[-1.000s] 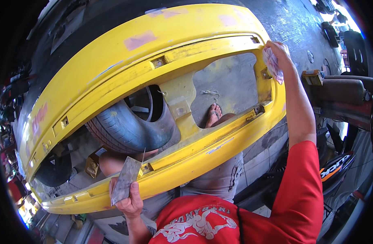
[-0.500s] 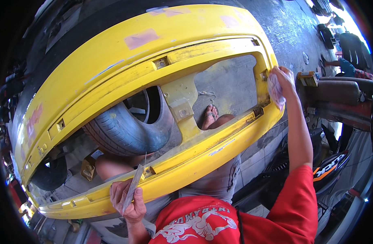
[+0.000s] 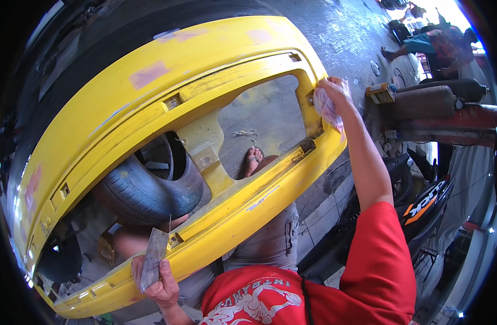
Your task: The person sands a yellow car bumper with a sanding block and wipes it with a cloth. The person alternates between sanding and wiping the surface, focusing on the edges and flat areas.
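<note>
A large yellow car bumper (image 3: 151, 103) lies across my lap, its open grille frame facing me. My right hand (image 3: 335, 95) presses a crumpled pale cloth (image 3: 325, 108) against the right end of the frame's opening. My left hand (image 3: 159, 281) grips a flat grey scraper blade (image 3: 154, 257) upright at the bumper's lower left rim. Pinkish filler patches (image 3: 148, 73) mark the bumper's upper face. My foot in a sandal (image 3: 254, 160) shows through the opening.
A car tyre (image 3: 145, 189) lies on the floor behind the opening. At the right stand a gas cylinder (image 3: 438, 100), a small yellow-brown box (image 3: 381, 92) and a black and orange motorcycle (image 3: 422, 200). Another person (image 3: 438, 46) crouches at the far upper right.
My right hand with the cloth has slid down the right side of the frame. My left hand has turned the scraper from flat to nearly edge-on and lowered it.
</note>
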`<action>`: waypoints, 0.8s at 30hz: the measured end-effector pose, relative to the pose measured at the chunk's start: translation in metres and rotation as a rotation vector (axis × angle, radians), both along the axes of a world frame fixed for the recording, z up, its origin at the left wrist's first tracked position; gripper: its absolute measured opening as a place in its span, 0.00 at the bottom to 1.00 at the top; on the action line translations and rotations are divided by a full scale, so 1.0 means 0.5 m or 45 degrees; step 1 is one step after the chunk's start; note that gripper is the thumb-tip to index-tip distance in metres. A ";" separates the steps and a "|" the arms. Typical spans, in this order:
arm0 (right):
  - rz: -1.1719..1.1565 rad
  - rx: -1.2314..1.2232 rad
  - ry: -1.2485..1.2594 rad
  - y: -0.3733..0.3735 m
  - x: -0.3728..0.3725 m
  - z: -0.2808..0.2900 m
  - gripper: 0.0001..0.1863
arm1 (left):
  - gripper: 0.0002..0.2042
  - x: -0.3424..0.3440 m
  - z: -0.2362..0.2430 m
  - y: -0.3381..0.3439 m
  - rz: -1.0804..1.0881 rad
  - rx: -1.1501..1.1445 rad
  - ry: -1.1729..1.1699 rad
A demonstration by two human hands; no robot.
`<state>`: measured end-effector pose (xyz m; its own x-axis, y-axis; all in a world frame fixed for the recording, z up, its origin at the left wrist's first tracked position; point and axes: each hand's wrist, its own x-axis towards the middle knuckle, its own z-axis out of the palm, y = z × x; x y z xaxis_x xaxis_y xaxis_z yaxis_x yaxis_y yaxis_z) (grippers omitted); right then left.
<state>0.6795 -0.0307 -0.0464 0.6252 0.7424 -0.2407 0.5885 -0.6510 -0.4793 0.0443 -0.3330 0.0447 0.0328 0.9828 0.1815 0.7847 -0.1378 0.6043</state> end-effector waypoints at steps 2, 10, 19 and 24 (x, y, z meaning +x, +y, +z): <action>-0.002 0.039 -0.027 -0.070 -0.014 0.011 0.22 | 0.10 0.000 0.001 0.005 -0.021 0.043 0.064; -0.045 0.012 0.034 -0.116 -0.013 0.014 0.23 | 0.10 0.004 0.011 0.014 -0.021 -0.029 -0.041; -0.031 0.031 0.168 0.099 0.005 -0.011 0.29 | 0.08 0.008 0.003 0.007 0.014 0.015 0.033; 0.023 0.084 0.145 -0.045 0.005 -0.012 0.25 | 0.08 0.011 0.009 0.015 -0.014 0.031 0.022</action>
